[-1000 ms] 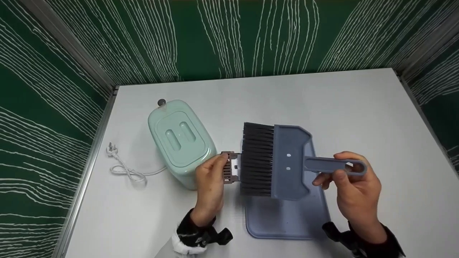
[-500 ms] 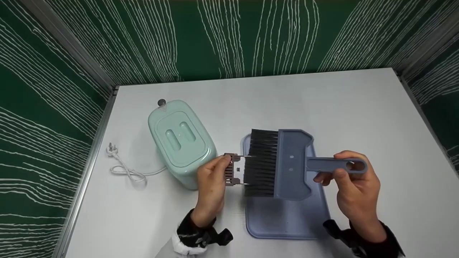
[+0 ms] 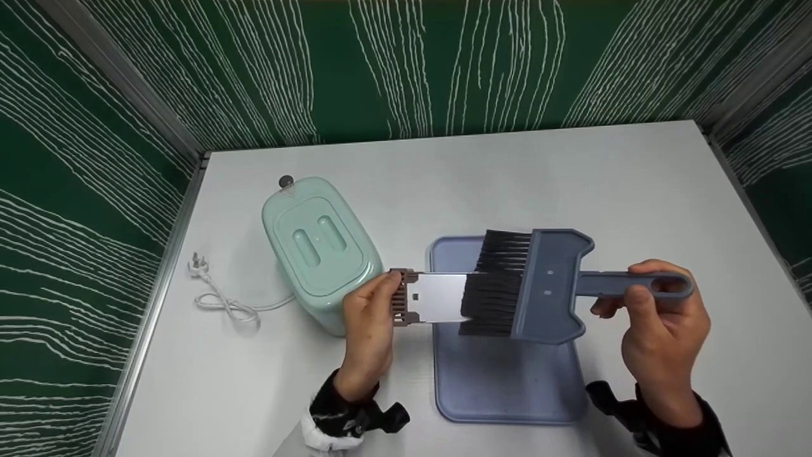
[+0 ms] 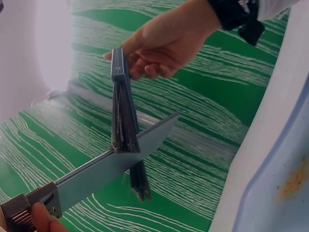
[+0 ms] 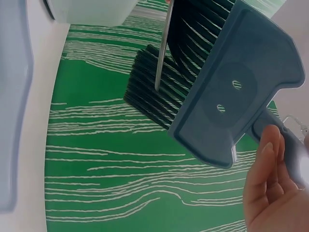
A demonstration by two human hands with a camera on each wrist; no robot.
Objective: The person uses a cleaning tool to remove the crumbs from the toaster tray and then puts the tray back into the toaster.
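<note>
My left hand (image 3: 371, 324) pinches the brown slotted end of a thin metal crumb tray (image 3: 438, 298), held above a blue-grey tray (image 3: 507, 387). In my right hand (image 3: 666, 336) is the handle of a blue-grey hand brush (image 3: 552, 285) with dark bristles. These bristles lie across the crumb tray's far part and hide it in the head view. In the left wrist view the brush (image 4: 120, 106) reaches over the metal, with some bristles (image 4: 140, 183) hanging below its edge. Orange-brown crumbs (image 4: 294, 181) lie on the blue-grey tray there.
A mint-green toaster (image 3: 317, 247) with a lid stands left of my left hand, close to it. Its white cord and plug (image 3: 216, 292) lie on the white table (image 3: 571, 171). Green walls (image 3: 438, 70) with white lines surround the table.
My right hand has drawn the brush to the right along the crumb tray, uncovering more of its metal. My left hand has shifted only slightly. The toaster and blue-grey tray have stayed put.
</note>
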